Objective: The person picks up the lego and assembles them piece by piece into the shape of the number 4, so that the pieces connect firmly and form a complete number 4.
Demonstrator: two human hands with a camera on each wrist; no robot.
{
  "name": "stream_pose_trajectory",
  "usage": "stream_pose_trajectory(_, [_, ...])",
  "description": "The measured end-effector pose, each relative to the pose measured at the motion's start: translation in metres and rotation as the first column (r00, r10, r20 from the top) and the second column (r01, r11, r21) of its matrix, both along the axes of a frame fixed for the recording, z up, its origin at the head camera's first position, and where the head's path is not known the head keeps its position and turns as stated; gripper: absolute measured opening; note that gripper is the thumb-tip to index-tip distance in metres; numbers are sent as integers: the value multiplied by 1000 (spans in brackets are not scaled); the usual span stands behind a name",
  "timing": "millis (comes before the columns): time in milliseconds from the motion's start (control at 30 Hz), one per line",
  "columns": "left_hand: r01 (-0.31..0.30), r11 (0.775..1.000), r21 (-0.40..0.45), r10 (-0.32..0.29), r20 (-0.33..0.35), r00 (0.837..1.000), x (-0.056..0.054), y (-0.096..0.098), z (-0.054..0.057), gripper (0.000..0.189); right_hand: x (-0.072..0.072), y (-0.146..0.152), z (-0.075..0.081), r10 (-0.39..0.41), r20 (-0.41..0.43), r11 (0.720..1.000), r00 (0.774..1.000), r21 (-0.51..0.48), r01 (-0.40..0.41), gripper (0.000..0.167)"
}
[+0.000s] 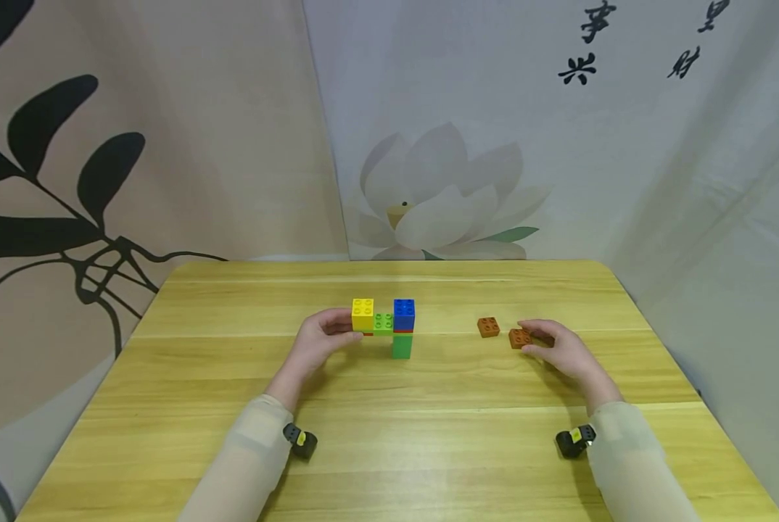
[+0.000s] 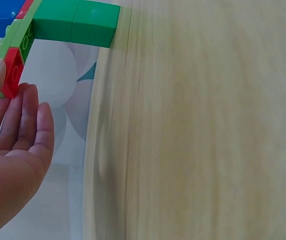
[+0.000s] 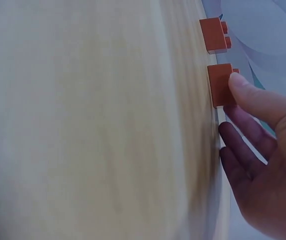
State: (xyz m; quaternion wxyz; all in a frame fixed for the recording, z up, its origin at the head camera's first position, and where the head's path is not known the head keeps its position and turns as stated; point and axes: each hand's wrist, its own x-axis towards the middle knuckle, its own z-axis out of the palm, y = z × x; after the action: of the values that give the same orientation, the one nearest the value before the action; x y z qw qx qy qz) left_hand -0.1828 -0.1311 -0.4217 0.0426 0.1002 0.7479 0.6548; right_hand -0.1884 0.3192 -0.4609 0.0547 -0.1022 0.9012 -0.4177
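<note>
Toy building bricks form one joined structure: a stack of two green bricks [image 2: 78,21] under a light green crosspiece [image 1: 383,324], with a blue brick [image 1: 404,313] over the stack and a yellow brick [image 1: 363,315] on the left end. Under that left end sits a red brick [image 2: 13,72]. My left hand [image 1: 320,338] pinches this end between thumb and fingers. To the right, my right hand [image 1: 562,351] pinches a brown brick [image 3: 219,86] by its side, thumb in front, fingers partly hidden behind. Another brown brick [image 1: 488,327] lies just left of it.
Everything rests on a wooden table [image 1: 389,449]. A printed cloth backdrop [image 1: 455,87] with a lotus and leaves hangs behind its far edge. Each sleeve carries a small black wrist camera [image 1: 301,442].
</note>
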Motion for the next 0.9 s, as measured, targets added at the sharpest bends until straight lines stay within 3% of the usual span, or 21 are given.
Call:
stream_pose_trajectory(233, [1,1000,-18,-1,-6,1000,0,-1,-1,40,-2,0,-3,-32,-19,998,999,53,33,40])
stream_pose_trajectory(500, [-3,1000,1,3,-14,1000,-15,-5,-28,42,0,-2,0,-56,-34,996,998,70,58,38])
stream_pose_trajectory(900, [-7,1000,1,7,-35,999,-15,-5,-30,40,-4,-25,21,13,-108,999,994,37,-9,39])
